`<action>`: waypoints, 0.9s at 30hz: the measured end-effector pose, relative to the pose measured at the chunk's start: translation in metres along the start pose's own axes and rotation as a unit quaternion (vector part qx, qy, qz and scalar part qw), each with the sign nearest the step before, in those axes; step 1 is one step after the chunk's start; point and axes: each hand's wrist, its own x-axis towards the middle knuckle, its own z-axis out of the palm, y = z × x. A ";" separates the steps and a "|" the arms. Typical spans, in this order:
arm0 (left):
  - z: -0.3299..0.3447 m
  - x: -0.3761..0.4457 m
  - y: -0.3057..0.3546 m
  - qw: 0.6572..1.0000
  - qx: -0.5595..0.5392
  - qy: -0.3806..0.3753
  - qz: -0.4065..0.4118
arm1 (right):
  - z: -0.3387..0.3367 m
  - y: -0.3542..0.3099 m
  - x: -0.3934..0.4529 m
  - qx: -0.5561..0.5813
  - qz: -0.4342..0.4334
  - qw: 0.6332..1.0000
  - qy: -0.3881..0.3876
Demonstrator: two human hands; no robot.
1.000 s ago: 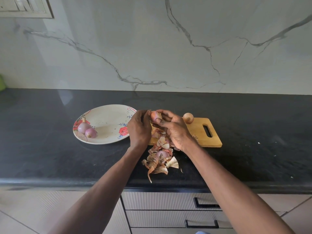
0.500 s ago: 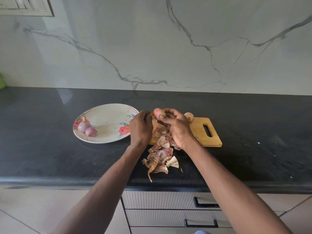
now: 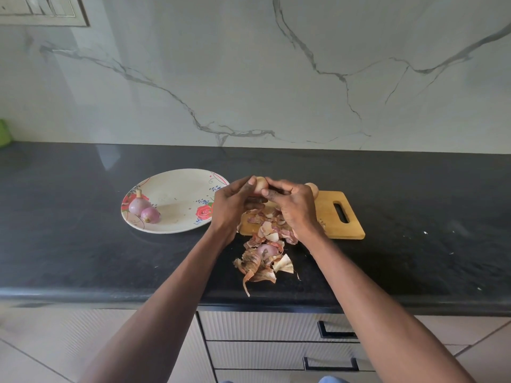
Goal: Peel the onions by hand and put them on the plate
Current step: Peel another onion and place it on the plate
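A small pale onion [image 3: 261, 185] is held up between both hands above the near end of the wooden cutting board [image 3: 331, 217]. My left hand [image 3: 232, 205] grips it from the left and my right hand [image 3: 293, 205] pinches it from the right with thumb and fingers. Two peeled purple onions [image 3: 143, 210] lie on the left side of the white flowered plate [image 3: 177, 201]. Another unpeeled onion [image 3: 313, 187] sits on the board's far edge, partly hidden behind my right hand.
A heap of dry onion skins [image 3: 265, 250] spreads from the board down onto the black counter [image 3: 83, 244] near its front edge. Drawers with dark handles [image 3: 334, 331] lie below. A marble wall stands behind, and something green [image 3: 4, 132] sits at far left.
Both hands have lifted the onion a little higher and turned it; my left thumb now lies on its top. The plate, board and skins have not moved.
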 end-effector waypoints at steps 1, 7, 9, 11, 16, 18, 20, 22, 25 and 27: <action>-0.001 0.001 0.000 1.000 -0.013 0.002 -0.010 | 0.001 0.000 -0.001 -0.009 -0.008 1.000 0.008; 0.002 0.000 0.002 0.997 -0.044 0.006 -0.060 | 0.003 0.000 -0.003 -0.061 -0.036 0.994 0.077; 0.003 0.001 0.002 0.996 -0.046 0.007 -0.076 | 0.006 -0.001 -0.004 -0.110 -0.061 0.987 0.096; 0.003 0.003 0.001 0.995 -0.055 0.007 -0.080 | 0.008 -0.001 -0.006 -0.149 -0.086 0.979 0.108; 0.004 0.004 0.002 0.994 -0.070 -0.017 -0.077 | 0.010 0.003 -0.008 -0.230 -0.149 0.957 0.100; 0.004 0.002 0.002 0.995 -0.064 -0.029 -0.073 | 0.010 0.004 -0.008 -0.242 -0.149 0.954 0.094; 0.003 0.002 0.003 0.994 -0.070 -0.029 -0.078 | 0.011 0.005 -0.007 -0.237 -0.135 0.957 0.096; 0.002 0.003 0.004 0.994 -0.064 -0.015 -0.086 | 0.009 0.005 -0.005 -0.224 -0.123 0.961 0.109; 0.000 0.006 0.003 0.993 -0.056 -0.003 -0.101 | 0.007 0.006 -0.002 -0.219 -0.118 0.961 0.122; 0.000 0.006 0.004 0.992 -0.061 0.003 -0.110 | 0.006 0.007 -0.003 -0.216 -0.116 0.963 0.115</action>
